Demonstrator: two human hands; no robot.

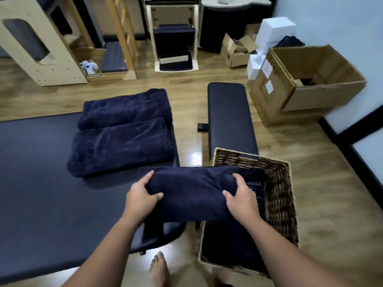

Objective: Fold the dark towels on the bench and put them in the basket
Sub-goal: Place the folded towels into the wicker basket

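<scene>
Bench (41, 183), far left: dark padded top, filling the left side of the room as seen from here. Two folded towels lie on it side by side, touching along one long edge: far towel (126, 107) at the bench end, near towel (122, 147) just in front of it. Both lie flat, no hand on them.

Centre: the person holds a third folded towel (192, 193) by its two short ends, lifted off the bench. It spans the gap between the bench corner and the basket, its right end over the basket's left rim.
- Left hand (142, 196): fingers curled over the towel's left end, thumb pressed on its top face. Gripping.
- Right hand (240, 196): fingers wrapped over the right end, thumb on top. Gripping.

Below the towel: a bare foot (158, 268) on the wood floor (321, 193).

Right of centre: wicker basket (284, 193) on the floor, just beside the bench. Inside it dark fabric already lies at the bottom; a label with pale lettering shows near the right hand, text not readable. A narrow black bench (230, 117) stands behind the basket, touching or just behind its far rim; cannot tell which.

Far right: open cardboard box (306, 94) by the wall, white boxes (275, 30) stacked behind it
</scene>
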